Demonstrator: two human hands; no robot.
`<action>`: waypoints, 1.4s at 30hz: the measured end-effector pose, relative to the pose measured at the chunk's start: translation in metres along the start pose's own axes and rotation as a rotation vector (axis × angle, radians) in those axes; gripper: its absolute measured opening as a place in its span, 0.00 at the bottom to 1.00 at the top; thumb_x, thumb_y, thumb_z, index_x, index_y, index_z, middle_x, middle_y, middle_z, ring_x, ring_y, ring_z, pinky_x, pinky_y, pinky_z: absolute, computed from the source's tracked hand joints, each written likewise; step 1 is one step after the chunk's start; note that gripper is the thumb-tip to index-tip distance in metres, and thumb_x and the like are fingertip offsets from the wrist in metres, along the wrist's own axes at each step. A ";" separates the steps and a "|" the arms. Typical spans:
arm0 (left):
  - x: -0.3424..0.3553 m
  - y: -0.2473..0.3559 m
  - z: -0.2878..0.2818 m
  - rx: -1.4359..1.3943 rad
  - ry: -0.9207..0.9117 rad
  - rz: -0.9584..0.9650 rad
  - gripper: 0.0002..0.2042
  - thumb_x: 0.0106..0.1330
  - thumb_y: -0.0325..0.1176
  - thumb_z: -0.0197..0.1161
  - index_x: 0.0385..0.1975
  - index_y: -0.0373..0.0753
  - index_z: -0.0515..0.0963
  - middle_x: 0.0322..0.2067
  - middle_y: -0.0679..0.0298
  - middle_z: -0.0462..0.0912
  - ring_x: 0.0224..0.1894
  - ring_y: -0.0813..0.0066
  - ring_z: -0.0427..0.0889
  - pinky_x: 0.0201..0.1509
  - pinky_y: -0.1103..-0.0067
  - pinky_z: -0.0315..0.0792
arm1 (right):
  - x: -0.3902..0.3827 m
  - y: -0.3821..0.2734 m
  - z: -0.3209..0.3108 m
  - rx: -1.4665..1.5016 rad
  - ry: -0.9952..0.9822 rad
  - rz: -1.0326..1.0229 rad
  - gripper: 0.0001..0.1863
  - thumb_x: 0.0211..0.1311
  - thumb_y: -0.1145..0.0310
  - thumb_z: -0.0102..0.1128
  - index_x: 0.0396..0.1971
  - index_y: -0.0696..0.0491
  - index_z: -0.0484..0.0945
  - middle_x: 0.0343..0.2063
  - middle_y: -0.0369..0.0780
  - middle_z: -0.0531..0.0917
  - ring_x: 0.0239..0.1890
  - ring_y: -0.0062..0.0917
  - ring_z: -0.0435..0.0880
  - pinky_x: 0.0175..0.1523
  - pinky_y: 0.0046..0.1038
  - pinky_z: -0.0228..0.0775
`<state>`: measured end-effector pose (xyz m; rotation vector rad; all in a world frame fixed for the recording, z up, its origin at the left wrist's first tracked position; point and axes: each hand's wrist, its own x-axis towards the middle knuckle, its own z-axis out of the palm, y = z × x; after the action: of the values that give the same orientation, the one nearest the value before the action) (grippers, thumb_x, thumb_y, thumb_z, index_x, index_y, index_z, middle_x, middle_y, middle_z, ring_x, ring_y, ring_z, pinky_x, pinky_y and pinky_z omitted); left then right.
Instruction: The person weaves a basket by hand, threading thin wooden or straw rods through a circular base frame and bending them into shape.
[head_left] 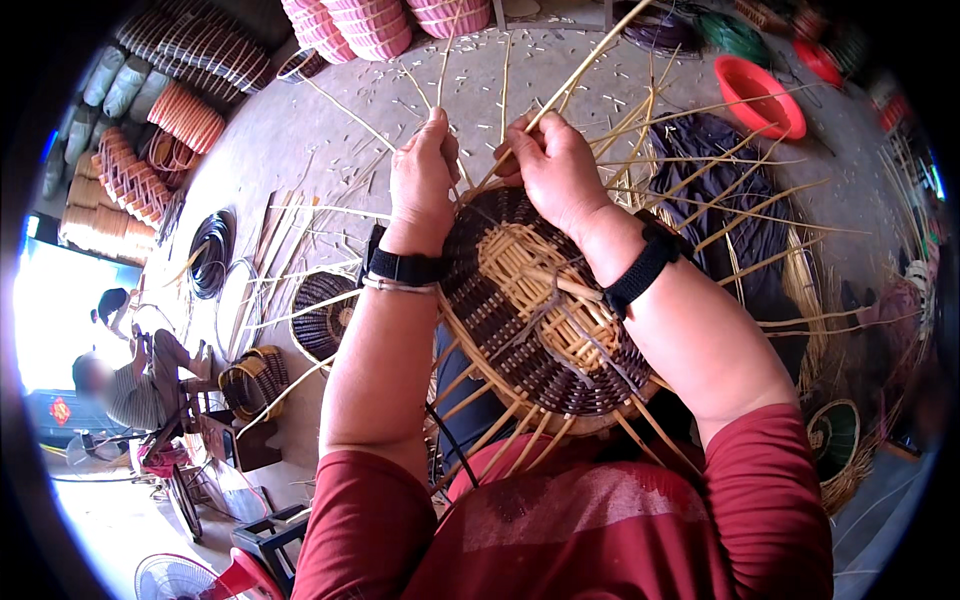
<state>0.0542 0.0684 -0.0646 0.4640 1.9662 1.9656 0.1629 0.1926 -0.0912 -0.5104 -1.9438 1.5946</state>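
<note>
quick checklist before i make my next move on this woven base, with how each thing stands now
1. Right hand grips the long pale rod: ok, held between thumb and fingers.
2. Left hand has a secure hold: cannot tell; it is curled closed, but what it pinches is hidden.
3. Woven base sits within reach: ok, between the forearms in front of the torso.
4. Pale stakes fan outward: ok, they spread around the base.
5. Whole base in view: not ok, the right wrist and forearm cover part of its right side.
6. Dark tie at the centre is tight: cannot tell.
</note>
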 end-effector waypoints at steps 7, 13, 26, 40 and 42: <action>-0.004 0.002 0.002 -0.244 -0.064 0.006 0.21 0.79 0.39 0.53 0.17 0.48 0.65 0.15 0.72 0.60 0.18 0.78 0.58 0.24 0.77 0.55 | -0.005 -0.012 -0.002 0.091 -0.104 0.047 0.08 0.78 0.70 0.56 0.42 0.61 0.77 0.35 0.42 0.88 0.35 0.25 0.90 0.41 0.27 0.86; -0.010 0.018 0.002 -0.587 -0.129 -0.200 0.25 0.78 0.39 0.52 0.13 0.49 0.55 0.14 0.73 0.53 0.17 0.77 0.52 0.24 0.75 0.51 | -0.008 -0.021 -0.004 0.143 -0.149 0.063 0.08 0.78 0.69 0.56 0.42 0.59 0.76 0.36 0.41 0.89 0.36 0.24 0.90 0.41 0.25 0.85; -0.011 0.021 -0.021 -0.599 -0.242 -0.160 0.26 0.77 0.41 0.52 0.12 0.48 0.56 0.12 0.72 0.54 0.15 0.77 0.51 0.22 0.75 0.50 | -0.009 -0.031 0.019 0.135 -0.209 0.165 0.07 0.75 0.69 0.61 0.40 0.59 0.78 0.32 0.39 0.88 0.32 0.23 0.91 0.33 0.24 0.83; -0.024 0.022 -0.029 -0.683 -0.240 -0.144 0.27 0.75 0.40 0.53 0.11 0.49 0.53 0.13 0.71 0.52 0.17 0.76 0.52 0.24 0.75 0.51 | -0.042 -0.040 0.028 0.026 -0.077 -0.063 0.05 0.69 0.73 0.64 0.34 0.59 0.82 0.25 0.40 0.88 0.24 0.20 0.87 0.29 0.24 0.80; -0.023 0.020 -0.030 -0.685 -0.244 -0.150 0.26 0.75 0.40 0.53 0.11 0.49 0.53 0.13 0.71 0.52 0.17 0.76 0.52 0.24 0.75 0.51 | -0.038 -0.035 0.032 0.073 -0.105 -0.011 0.05 0.69 0.74 0.64 0.34 0.60 0.81 0.23 0.42 0.87 0.24 0.21 0.87 0.29 0.26 0.80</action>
<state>0.0620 0.0314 -0.0442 0.3370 1.0532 2.1915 0.1740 0.1375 -0.0687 -0.3933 -1.9530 1.7093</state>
